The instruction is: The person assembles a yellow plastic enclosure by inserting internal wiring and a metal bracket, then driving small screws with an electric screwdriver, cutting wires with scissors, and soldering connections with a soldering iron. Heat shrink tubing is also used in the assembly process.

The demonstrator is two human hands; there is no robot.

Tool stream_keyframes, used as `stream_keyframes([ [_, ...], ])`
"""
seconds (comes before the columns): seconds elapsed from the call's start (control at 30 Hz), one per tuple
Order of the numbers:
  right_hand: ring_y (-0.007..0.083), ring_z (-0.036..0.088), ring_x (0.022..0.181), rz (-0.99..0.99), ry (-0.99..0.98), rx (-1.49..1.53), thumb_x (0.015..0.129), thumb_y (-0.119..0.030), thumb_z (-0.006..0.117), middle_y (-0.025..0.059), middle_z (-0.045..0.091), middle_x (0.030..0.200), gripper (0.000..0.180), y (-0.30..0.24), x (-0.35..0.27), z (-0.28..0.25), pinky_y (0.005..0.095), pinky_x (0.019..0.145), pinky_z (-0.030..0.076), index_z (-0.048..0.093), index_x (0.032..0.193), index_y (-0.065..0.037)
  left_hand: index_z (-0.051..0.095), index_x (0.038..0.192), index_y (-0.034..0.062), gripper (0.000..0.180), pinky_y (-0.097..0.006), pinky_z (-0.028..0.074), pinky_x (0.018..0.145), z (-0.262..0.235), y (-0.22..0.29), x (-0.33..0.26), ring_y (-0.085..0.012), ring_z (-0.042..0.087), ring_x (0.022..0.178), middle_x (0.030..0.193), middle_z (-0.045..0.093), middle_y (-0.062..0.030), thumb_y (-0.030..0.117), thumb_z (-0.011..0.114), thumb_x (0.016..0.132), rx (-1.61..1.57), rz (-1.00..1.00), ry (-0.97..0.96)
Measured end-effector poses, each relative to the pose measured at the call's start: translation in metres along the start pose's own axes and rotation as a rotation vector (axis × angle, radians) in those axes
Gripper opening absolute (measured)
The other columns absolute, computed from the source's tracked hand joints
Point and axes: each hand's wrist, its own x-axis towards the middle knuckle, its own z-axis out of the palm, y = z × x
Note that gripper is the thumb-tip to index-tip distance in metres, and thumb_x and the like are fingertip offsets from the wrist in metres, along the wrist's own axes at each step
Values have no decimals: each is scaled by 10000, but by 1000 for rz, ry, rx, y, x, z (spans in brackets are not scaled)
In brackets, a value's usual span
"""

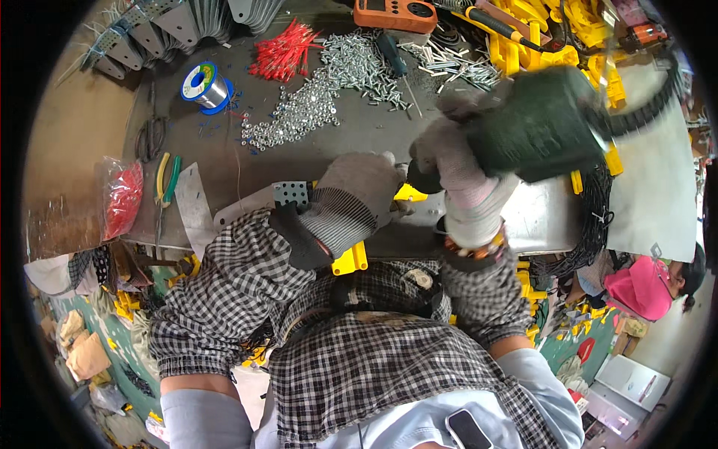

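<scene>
My right hand [452, 153], gloved and smeared by motion, is wrapped round a dark green power screwdriver [535, 123] with a black cable. The driver's body points right, and its black front end is beside my left hand. My gloved left hand [351, 194] is closed over a yellow plastic part [350, 258] at the table's near edge. The part shows below the palm and past the fingertips; its middle is hidden. A grey metal plate with a perforated end [292, 193] sticks out left from under this hand. Whether the driver touches the part cannot be made out.
Beyond my hands lie nuts [288, 120], screws [366, 67], red pieces [286, 51] and a screwdriver [393, 56]. Left are a solder spool [208, 88], pliers [166, 179] and a red-filled bag [122, 198]. Yellow parts [523, 34] heap at the far right; black cable [591, 217] hangs right.
</scene>
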Motion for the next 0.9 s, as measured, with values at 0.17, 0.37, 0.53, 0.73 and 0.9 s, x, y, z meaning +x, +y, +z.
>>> stream_keyframes([
  [0.17,116,420,469,97,-47,708,865,-247,662,-1,432,577,422,-26,-4,-14,289,462,362,488,1159,1,639,1099,142,342,-388,533,777,20,-9,-3,-246,653,921,941,639,-84,356,668,834,-49,182,282],
  [0.37,134,423,422,118,-190,816,867,-314,698,8,457,531,368,-5,-7,-14,281,433,369,506,992,-26,655,962,96,306,-418,493,826,20,-10,-2,-295,612,943,946,605,-113,344,691,786,-123,140,344],
  [0.53,136,434,457,195,-93,708,857,-260,705,21,474,586,348,-8,-12,-12,294,450,372,499,1026,-37,605,1123,91,492,-411,485,837,12,-36,-10,-284,603,950,982,595,-102,415,704,767,-183,309,295],
  [0.73,138,445,491,249,8,593,846,-205,712,33,490,641,346,-21,-6,-22,307,467,376,491,1061,-47,593,1103,101,446,-414,486,820,26,-33,-22,-275,583,977,982,584,-91,411,676,793,-79,207,292],
  [0.9,150,457,438,-127,-449,867,877,-150,658,0,511,596,191,-32,26,-58,309,438,397,485,900,-73,610,1095,137,371,-426,497,791,36,-24,2,-278,601,919,956,591,-90,372,658,812,-87,146,519],
])
